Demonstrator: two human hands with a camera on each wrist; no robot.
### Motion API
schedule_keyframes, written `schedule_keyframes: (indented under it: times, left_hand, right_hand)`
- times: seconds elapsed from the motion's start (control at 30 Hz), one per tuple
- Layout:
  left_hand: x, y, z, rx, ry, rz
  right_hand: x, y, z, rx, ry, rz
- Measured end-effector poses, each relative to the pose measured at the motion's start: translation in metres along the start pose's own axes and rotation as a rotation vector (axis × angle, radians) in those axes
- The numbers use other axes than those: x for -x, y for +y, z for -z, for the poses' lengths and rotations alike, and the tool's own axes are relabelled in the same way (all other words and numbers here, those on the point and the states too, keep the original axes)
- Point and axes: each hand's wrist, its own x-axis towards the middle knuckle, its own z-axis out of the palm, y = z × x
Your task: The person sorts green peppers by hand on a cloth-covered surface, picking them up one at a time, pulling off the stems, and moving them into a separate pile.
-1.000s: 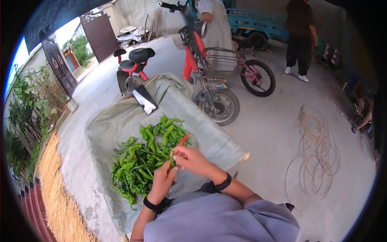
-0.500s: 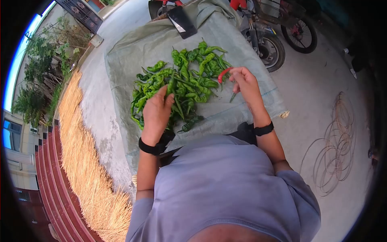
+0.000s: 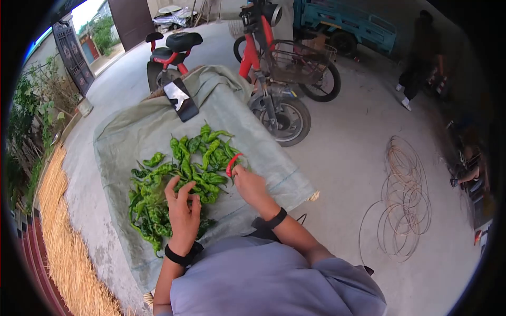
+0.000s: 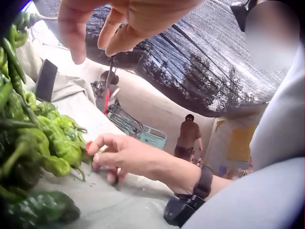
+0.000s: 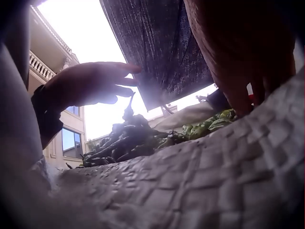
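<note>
A heap of wrinkled green peppers (image 3: 145,203) lies on a grey-green woven cloth (image 3: 269,171). My left hand (image 3: 183,213) hovers over the near side of the heap, fingers spread and loosely bent, holding nothing. In the left wrist view those fingers (image 4: 78,28) hang apart in the air, with peppers to their left. At the heap's right edge, my right hand (image 3: 252,187) pinches a curved red chili pepper (image 3: 232,164) between thumb and fingers. Only a red tip (image 4: 89,148) of it shows in the left wrist view.
A dark phone (image 3: 182,100) lies on the cloth's far end. Beyond stand a red electric bike (image 3: 250,60) and a blue cart (image 3: 342,26). Coiled wire (image 3: 403,200) lies on the concrete to the right; straw (image 3: 63,231) is spread at left. A person (image 3: 414,63) stands at back right.
My hands were close together, then moved apart. The left hand held a green pepper over the heap and has let it go. The right hand still holds the red chili pepper.
</note>
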Motion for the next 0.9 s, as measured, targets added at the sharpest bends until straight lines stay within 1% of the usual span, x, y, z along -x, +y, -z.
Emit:
schedule_keyframes:
  times: [0.03, 0.13, 0.2, 0.23, 0.33, 0.43, 0.47, 0.53, 0.63, 0.67, 0.73, 0.77, 0.83, 0.87, 0.9]
  left_hand:
    - [0.001, -0.004, -0.003, 0.038, -0.071, -0.01]
    - [0.005, -0.002, -0.011, 0.107, -0.24, 0.014]
    - [0.007, -0.004, -0.015, 0.07, -0.323, -0.078]
    - [0.008, 0.0, -0.016, 0.108, -0.364, -0.059]
    - [0.008, -0.004, -0.019, 0.08, -0.435, -0.089]
    - [0.01, -0.003, -0.015, 0.089, -0.424, -0.048]
    - [0.011, -0.003, -0.014, 0.086, -0.418, -0.04]
    - [0.012, -0.007, -0.013, 0.105, -0.371, -0.019]
    - [0.011, -0.01, -0.011, 0.149, -0.35, 0.056]
    - [0.011, -0.01, -0.011, 0.168, -0.35, 0.09]
    - [0.011, -0.008, -0.013, 0.307, -0.283, 0.18]
    - [0.01, -0.006, -0.015, 0.376, -0.251, 0.225]
    - [0.008, 0.001, -0.016, 0.469, -0.228, 0.235]
    - [0.008, 0.004, -0.016, 0.515, -0.216, 0.241]
    - [0.008, 0.006, -0.016, 0.593, -0.249, 0.229]
  right_hand:
    - [-0.001, 0.0, 0.001, -0.031, 0.021, -0.055]
    - [-0.001, -0.008, 0.01, -0.057, 0.097, -0.049]
    - [0.001, -0.019, 0.019, 0.057, -0.052, 0.033]
    - [0.002, -0.021, 0.022, 0.114, -0.13, 0.072]
    - [-0.003, -0.015, 0.008, 0.164, -0.144, 0.159]
    - [-0.006, 0.005, -0.013, 0.073, -0.006, 0.182]
    - [-0.006, 0.01, -0.017, 0.069, -0.035, 0.082]
    - [0.0, 0.0, -0.001, 0.057, -0.096, -0.121]
    - [0.005, -0.023, 0.031, -0.105, 0.008, -0.186]
    - [0.005, -0.029, 0.034, -0.202, 0.043, -0.082]
    - [0.008, -0.038, 0.038, -0.395, 0.113, 0.128]
    - [0.011, -0.045, 0.04, -0.428, 0.043, 0.168]
    - [0.019, -0.058, 0.043, -0.491, -0.097, 0.245]
    - [0.022, -0.065, 0.045, -0.513, -0.187, 0.234]
    - [0.026, -0.071, 0.048, -0.536, -0.278, 0.223]
